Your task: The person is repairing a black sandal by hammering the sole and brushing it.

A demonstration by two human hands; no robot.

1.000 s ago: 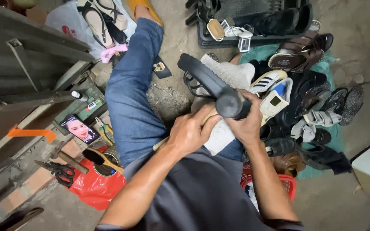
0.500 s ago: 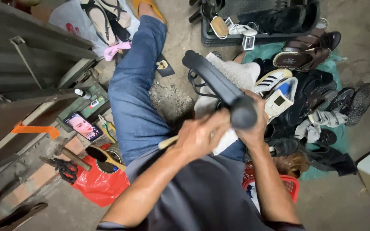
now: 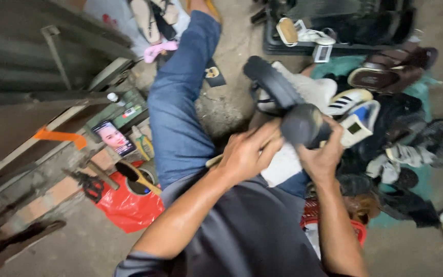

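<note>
**A:** What is in hand here?

**B:** A person seated on the ground, 1 leg in blue jeans [image 3: 180, 118] stretched forward, works on a black shoe [image 3: 283, 100]. The shoe is raised over the lap with its sole up, toe pointing away toward the top of the picture. The right hand [image 3: 321, 156] cups the heel end from below, its fingers closed round it. The left hand [image 3: 244, 154] presses against the same end, fingers curled; a pale stick-like handle [image 3: 212, 161] pokes out beneath it, though I cannot tell whether the fingers grip it.

**A:** And around them?

**B:** A white cloth [image 3: 303, 92] lies under the shoe. To the right, a heap of sandals and sneakers [image 3: 385, 128] sits on a green sheet. A black tray [image 3: 334, 31] holds more footwear at the top. To the left are a red plastic bag [image 3: 129, 205], a brush with a wooden handle [image 3: 137, 177] and a phone with a lit screen [image 3: 113, 138].

**A:** How is this step done well?

**B:** In my judgement, the right hand should keep the heel braced firmly so the shoe does not twist, while the left applies even pressure along the sole edge. The frame is motion-blurred, which hints at brisk movement, so a steady hold matters. Resting the shoe against the knee would add support.
</note>
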